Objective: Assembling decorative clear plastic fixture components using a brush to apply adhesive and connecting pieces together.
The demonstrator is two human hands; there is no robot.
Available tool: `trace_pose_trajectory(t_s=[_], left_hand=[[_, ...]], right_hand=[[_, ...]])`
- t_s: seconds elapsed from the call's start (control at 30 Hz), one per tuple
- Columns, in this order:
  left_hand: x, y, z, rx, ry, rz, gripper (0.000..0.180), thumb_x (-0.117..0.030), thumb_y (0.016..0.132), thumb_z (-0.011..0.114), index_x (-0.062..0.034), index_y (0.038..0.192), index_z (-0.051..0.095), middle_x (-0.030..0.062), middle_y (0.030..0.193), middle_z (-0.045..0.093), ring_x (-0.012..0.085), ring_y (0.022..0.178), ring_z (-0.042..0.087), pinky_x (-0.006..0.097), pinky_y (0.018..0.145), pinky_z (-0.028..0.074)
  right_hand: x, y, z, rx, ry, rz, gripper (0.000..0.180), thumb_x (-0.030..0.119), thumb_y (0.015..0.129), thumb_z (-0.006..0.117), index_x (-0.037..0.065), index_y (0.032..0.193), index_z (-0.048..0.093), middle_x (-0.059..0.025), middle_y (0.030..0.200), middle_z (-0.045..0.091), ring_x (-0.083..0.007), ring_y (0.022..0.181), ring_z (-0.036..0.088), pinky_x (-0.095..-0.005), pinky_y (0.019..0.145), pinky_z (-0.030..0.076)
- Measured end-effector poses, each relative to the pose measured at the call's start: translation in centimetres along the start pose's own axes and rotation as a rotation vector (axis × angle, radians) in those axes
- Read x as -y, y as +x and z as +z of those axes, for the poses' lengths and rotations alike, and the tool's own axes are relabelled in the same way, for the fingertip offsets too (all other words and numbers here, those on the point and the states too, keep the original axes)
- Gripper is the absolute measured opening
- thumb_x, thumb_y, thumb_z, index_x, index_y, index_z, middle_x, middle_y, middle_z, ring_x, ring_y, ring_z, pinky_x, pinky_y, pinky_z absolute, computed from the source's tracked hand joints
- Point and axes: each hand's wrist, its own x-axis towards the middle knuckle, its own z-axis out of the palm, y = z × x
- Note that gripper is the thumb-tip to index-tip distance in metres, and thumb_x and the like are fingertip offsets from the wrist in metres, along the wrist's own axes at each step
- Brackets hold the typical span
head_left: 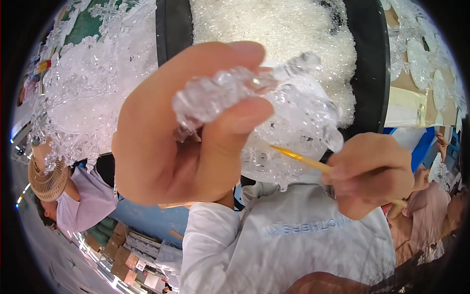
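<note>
Close to the camera, my left hand (152, 132) is closed around a clear, lumpy plastic piece (210, 95), pinching it between thumb and fingers. The piece's narrow end sticks out to the right past the fingertips. My right hand (369, 174) grips a thin paintbrush (308, 160) with a yellow tip end and a pale handle. The brush points left, below the held piece. Behind them is a cluster of clear, bumpy plastic (298, 122); I cannot tell whether it joins the held piece.
A black tray (368, 63) ahead holds white, glittery granules (264, 24). Clear plastic pieces (83, 83) are heaped at the left, with more pieces (418, 63) on cardboard at the right. One person in a light top (85, 201) sits left, another in pink (421, 210) right. Boxes (120, 255) are stacked lower left.
</note>
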Motion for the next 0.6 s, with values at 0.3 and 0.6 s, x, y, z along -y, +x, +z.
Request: trace_pose_trajectory(t_s=[0.3, 0.6], left_hand=[[0.0, 0.0, 0.1, -0.010, 0.025, -0.009, 0.048, -0.031, 0.074, 0.083, 0.0079, 0.095, 0.064, 0.0132, 0.077, 0.067, 0.0061, 0.051, 0.052, 0.015, 0.045, 0.036], [0.2, 0.0, -0.3, 0.009, 0.037, 0.018, 0.047, -0.031, 0.074, 0.083, 0.0076, 0.093, 0.065, 0.0143, 0.084, 0.069, 0.0068, 0.054, 0.055, 0.015, 0.047, 0.038]], right_hand=[[-0.3, -0.7, -0.4, -0.084, -0.015, 0.003, 0.015, -0.011, 0.064, 0.058, 0.000, 0.074, 0.054, -0.0169, 0.081, 0.061, -0.0168, 0.051, 0.056, -0.0261, 0.044, 0.050], [-0.7, 0.3, 0.1, 0.060, -0.050, -0.077, 0.015, -0.010, 0.061, 0.061, -0.002, 0.073, 0.057, -0.0193, 0.082, 0.064, -0.0200, 0.052, 0.061, -0.0275, 0.045, 0.051]])
